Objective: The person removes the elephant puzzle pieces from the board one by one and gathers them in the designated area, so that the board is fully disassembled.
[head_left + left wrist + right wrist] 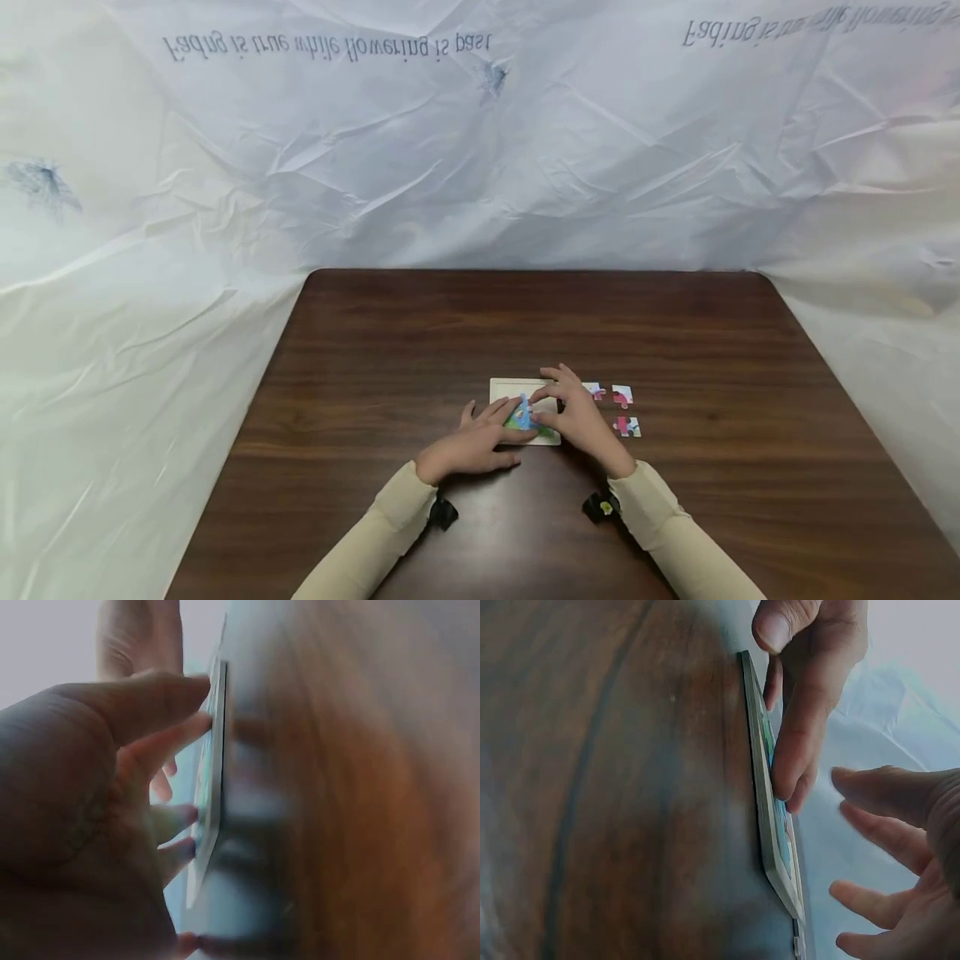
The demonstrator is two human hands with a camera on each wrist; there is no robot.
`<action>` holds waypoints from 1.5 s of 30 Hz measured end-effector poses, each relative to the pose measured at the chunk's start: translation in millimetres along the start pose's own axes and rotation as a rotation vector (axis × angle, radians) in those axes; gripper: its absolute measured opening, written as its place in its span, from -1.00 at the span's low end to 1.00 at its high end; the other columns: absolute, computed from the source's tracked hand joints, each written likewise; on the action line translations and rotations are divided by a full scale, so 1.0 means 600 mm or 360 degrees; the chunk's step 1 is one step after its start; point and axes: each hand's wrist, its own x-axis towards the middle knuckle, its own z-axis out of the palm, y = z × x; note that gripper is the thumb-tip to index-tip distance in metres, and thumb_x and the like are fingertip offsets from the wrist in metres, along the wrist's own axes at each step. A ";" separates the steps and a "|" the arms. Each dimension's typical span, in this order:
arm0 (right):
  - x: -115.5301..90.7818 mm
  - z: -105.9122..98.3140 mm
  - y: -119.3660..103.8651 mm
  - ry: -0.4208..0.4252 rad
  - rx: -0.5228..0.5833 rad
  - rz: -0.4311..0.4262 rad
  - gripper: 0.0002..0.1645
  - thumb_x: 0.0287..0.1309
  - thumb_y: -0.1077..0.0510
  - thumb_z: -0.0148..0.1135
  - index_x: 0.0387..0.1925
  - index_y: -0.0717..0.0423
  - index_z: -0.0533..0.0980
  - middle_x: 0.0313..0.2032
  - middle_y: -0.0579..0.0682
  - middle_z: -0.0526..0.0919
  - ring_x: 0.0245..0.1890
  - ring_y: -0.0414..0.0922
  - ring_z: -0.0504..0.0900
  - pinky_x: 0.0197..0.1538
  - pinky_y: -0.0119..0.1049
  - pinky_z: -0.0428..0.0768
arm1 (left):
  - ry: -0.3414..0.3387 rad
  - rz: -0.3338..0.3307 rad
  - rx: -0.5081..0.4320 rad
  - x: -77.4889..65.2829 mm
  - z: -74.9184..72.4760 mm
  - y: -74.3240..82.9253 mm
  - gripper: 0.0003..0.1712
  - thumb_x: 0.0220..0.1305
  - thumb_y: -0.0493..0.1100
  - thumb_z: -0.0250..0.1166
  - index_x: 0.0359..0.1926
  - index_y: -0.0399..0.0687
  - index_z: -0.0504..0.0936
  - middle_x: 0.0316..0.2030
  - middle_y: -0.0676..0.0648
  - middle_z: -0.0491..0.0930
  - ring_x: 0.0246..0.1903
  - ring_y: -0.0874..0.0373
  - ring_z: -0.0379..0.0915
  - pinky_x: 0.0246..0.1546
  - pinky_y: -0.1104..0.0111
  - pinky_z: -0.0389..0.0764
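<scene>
A small pale puzzle tray lies on the table, with blue and green puzzle pieces fitted along its near part. My left hand rests on these pieces with its fingers stretched out; the right wrist view shows its fingertips pressing the tray's face. Over the right side of the tray, my right hand hovers with thumb and fingers spread. No piece shows between the right fingers, which stand apart from the tray in the right wrist view. Part of the picture is hidden under both hands.
Just right of the tray lie loose pink and white puzzle pieces: one partly behind my right hand, one beside it and one nearer me. The brown wooden table ends at a white sheet hanging behind.
</scene>
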 end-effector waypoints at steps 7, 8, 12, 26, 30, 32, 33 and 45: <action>0.001 0.008 0.011 -0.0095 -0.0112 0.0105 -0.88 0.05 0.29 0.52 -0.32 0.08 0.74 0.34 0.36 0.39 0.49 0.39 -0.02 0.29 0.55 -0.14 | 0.0223 0.0058 -0.0161 0.007 0.015 -0.008 -0.54 0.48 -0.02 0.22 0.35 0.18 0.57 0.57 -0.13 0.03 0.54 -0.08 -0.14 0.32 -0.40 -0.22; 0.001 0.009 0.012 -0.0108 -0.0120 0.0116 -0.88 0.06 0.29 0.51 -0.32 0.08 0.74 0.35 0.36 0.38 0.49 0.39 -0.03 0.29 0.55 -0.16 | 0.0265 0.0066 -0.0197 0.008 0.017 -0.009 -0.56 0.47 -0.04 0.23 0.32 0.14 0.60 0.55 -0.14 0.07 0.53 -0.10 -0.10 0.31 -0.40 -0.22; 0.001 0.012 0.015 -0.0121 -0.0147 0.0139 -0.89 0.07 0.30 0.50 -0.34 0.07 0.75 0.36 0.36 0.37 0.49 0.37 -0.05 0.30 0.52 -0.18 | 0.0401 0.0093 -0.0351 0.010 0.023 -0.014 -0.62 0.45 -0.12 0.24 0.23 0.02 0.68 0.49 -0.18 0.20 0.49 -0.15 0.01 0.32 -0.38 -0.21; 0.004 0.017 0.009 -0.0115 -0.0136 0.0160 -0.92 0.10 0.21 0.51 -0.32 0.09 0.75 0.37 0.33 0.36 0.50 0.34 -0.07 0.31 0.48 -0.18 | 0.0831 0.0057 -0.0678 0.016 0.031 -0.031 -0.67 0.23 -0.32 0.31 0.02 -0.16 0.77 0.45 -0.26 0.28 0.46 -0.21 0.11 0.33 -0.30 0.09; 0.005 0.018 0.007 -0.0097 -0.0160 0.0171 -0.95 0.10 0.22 0.51 -0.36 0.06 0.74 0.35 0.34 0.37 0.49 0.35 -0.06 0.29 0.49 -0.19 | 0.0820 -0.0040 -0.0646 0.017 0.031 -0.035 -0.64 0.16 -0.29 0.32 0.00 -0.11 0.79 0.46 -0.30 0.22 0.51 -0.27 -0.10 0.35 -0.33 -0.03; 0.006 0.020 0.006 -0.0089 -0.0175 0.0179 -0.95 0.09 0.23 0.51 -0.38 0.05 0.74 0.35 0.33 0.38 0.49 0.36 -0.05 0.29 0.49 -0.20 | 0.0759 -0.0063 -0.0576 0.018 0.032 -0.035 -0.65 0.15 -0.27 0.32 -0.02 -0.08 0.80 0.46 -0.33 0.21 0.52 -0.29 -0.13 0.35 -0.35 -0.11; 0.006 0.020 0.006 -0.0086 -0.0188 0.0178 -0.95 0.09 0.23 0.51 -0.39 0.05 0.74 0.34 0.33 0.38 0.48 0.36 -0.05 0.28 0.49 -0.19 | 0.0738 -0.0070 -0.0551 0.018 0.033 -0.035 -0.65 0.14 -0.26 0.32 -0.03 -0.07 0.80 0.46 -0.33 0.21 0.51 -0.30 -0.12 0.35 -0.35 -0.13; 0.011 0.026 0.004 -0.0034 -0.0257 0.0178 -0.86 0.05 0.24 0.54 -0.46 -0.01 0.67 0.30 0.32 0.41 0.46 0.37 -0.03 0.26 0.48 -0.15 | 0.0733 -0.0067 -0.0467 0.020 0.034 -0.032 -0.74 0.21 -0.20 0.39 -0.06 -0.07 0.81 0.43 -0.29 0.29 0.48 -0.35 -0.05 0.33 -0.37 -0.14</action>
